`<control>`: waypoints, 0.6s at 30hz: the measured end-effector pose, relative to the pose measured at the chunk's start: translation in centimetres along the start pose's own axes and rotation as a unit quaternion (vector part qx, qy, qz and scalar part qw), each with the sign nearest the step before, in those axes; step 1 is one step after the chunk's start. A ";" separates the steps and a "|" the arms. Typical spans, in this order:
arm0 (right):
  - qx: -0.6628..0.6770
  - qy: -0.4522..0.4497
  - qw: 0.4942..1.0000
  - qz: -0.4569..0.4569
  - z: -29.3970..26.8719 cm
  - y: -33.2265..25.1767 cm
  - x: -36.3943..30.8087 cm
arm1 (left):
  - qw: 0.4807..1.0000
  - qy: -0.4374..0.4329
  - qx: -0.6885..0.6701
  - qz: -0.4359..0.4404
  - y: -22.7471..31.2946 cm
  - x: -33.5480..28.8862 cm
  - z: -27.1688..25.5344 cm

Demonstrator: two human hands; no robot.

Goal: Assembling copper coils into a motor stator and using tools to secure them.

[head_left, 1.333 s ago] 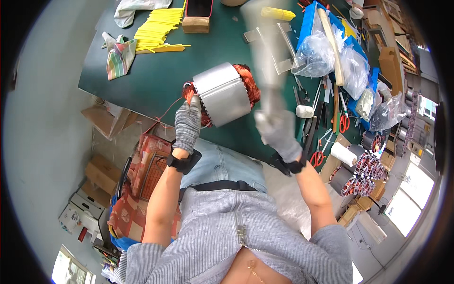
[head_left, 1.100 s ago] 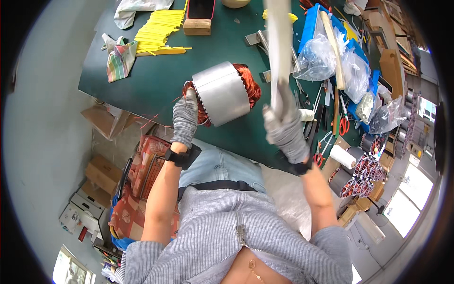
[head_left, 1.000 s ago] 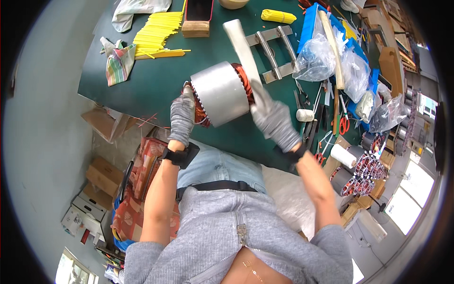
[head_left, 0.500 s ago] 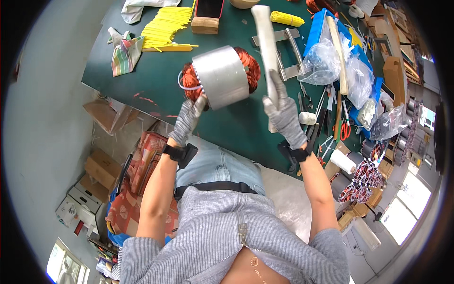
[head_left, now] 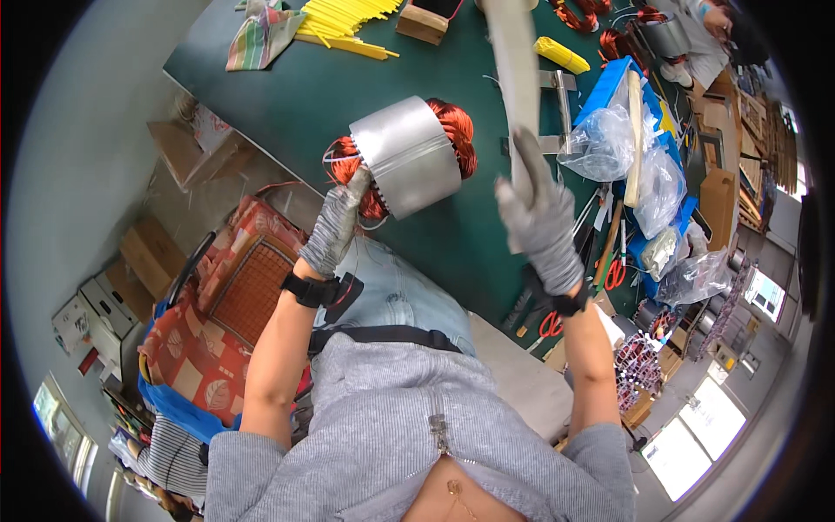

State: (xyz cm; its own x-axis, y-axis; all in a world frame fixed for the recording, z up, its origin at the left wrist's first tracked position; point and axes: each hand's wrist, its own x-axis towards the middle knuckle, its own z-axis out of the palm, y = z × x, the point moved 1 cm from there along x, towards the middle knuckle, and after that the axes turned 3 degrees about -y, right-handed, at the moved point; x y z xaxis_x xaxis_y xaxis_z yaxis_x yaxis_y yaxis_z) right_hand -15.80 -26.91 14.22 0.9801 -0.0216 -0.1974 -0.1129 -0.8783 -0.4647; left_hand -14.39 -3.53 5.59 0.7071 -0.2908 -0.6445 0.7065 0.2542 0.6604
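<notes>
A motor stator [head_left: 407, 157], a smooth silver cylinder with red-brown copper windings bulging from both ends, lies tilted on the green table [head_left: 287, 113]. My left hand [head_left: 341, 213], in a grey glove, is closed on the winding at its left end; some fingers are hidden behind it. White ties and thin wires stick out there. To the right of the stator, my gloved right hand [head_left: 541, 213] grips a long, pale, flat stick [head_left: 515, 78], with a finger stretched along it. Motion blurs the stick, and its upper end runs to the picture's top edge.
Beyond the stator lie yellow strips [head_left: 348, 19], a striped cloth [head_left: 263, 39] and a wooden block [head_left: 424, 24]. A metal frame [head_left: 564, 104], a blue tray [head_left: 609, 83] with plastic bags and red-handled scissors [head_left: 614, 275] are at right. A co-worker's hand [head_left: 718, 22] shows far right.
My right hand has moved slightly right, and the pale stick looks larger and nearer the camera. The view has turned a little. My left hand stays on the stator's winding.
</notes>
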 end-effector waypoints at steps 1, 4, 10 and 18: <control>0.068 0.171 0.971 -0.153 0.4 -0.6 -1.0 | 1.000 -0.016 0.020 0.005 -0.4 0.3 -0.6; -0.075 -0.127 0.989 0.024 2.0 1.7 1.1 | 0.999 -0.033 0.033 0.015 0.0 1.0 -0.6; 0.181 0.149 0.966 -0.112 3.0 2.2 -1.5 | 0.999 -0.031 0.016 -0.003 0.4 1.4 -0.4; 0.275 0.061 0.960 0.001 -2.5 -2.8 0.9 | 0.998 -0.059 0.022 -0.003 -0.2 2.3 -1.7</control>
State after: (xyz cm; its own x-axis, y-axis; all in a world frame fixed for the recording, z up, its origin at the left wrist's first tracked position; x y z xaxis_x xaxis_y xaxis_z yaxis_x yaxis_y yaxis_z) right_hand -14.19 -25.67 17.48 0.9878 -0.1075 -0.1122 -0.1511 -0.4942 -0.8561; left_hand -12.86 -2.66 3.29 0.6923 -0.3993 -0.6010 0.7075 0.2122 0.6741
